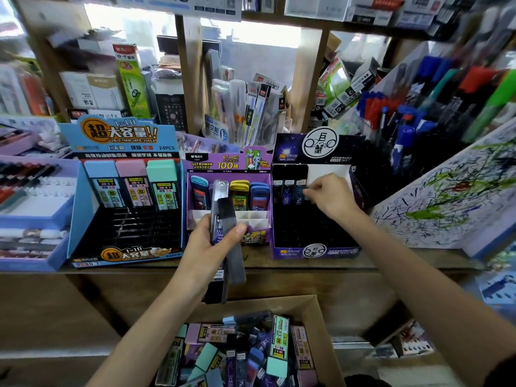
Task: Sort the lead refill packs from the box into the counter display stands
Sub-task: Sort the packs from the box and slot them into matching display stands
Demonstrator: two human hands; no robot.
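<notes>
Slotting is in hand: the right hand [332, 195] pinches what looks like a dark pack [301, 189] at its fingertips, beside the others standing in the dark stand's [315, 251] top row. The left hand [215, 241], nearby, grips a bundle of spare packs [227, 219], thumb across them. Next, I judge, comes seating it upright, releasing, then drawing another — the box [317, 303] lies below both hands.

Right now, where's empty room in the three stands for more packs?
Blue stand: black rows in front of its three packs are empty. Dark stand: rows below the right hand are empty. Purple stand: back row is crowded; only the white front dividers are free.
</notes>
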